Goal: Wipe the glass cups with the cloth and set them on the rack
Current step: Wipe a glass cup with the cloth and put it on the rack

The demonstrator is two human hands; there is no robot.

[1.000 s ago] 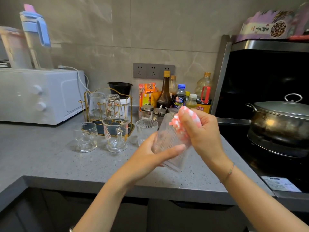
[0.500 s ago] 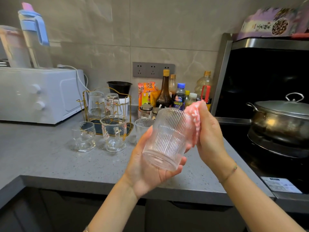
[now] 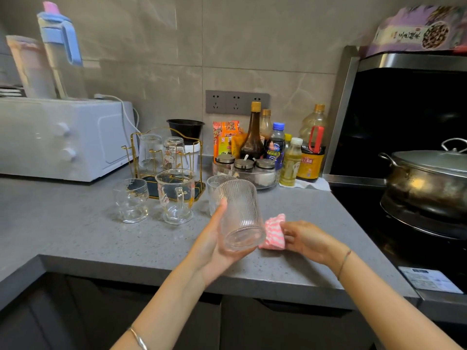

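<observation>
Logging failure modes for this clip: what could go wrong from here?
1. The left hand alone holds the ribbed glass, tilted, near the front edge of the counter; a slip could drop it.
2. The gold rack sits behind a handled mug, a small glass and a second ribbed glass; reaching over might knock one.
3. The right hand pinches the cloth close beside the held glass; a bump is possible.

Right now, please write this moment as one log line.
left hand: holds ribbed glass | right hand: holds cloth | glass: not yet on rack
</observation>
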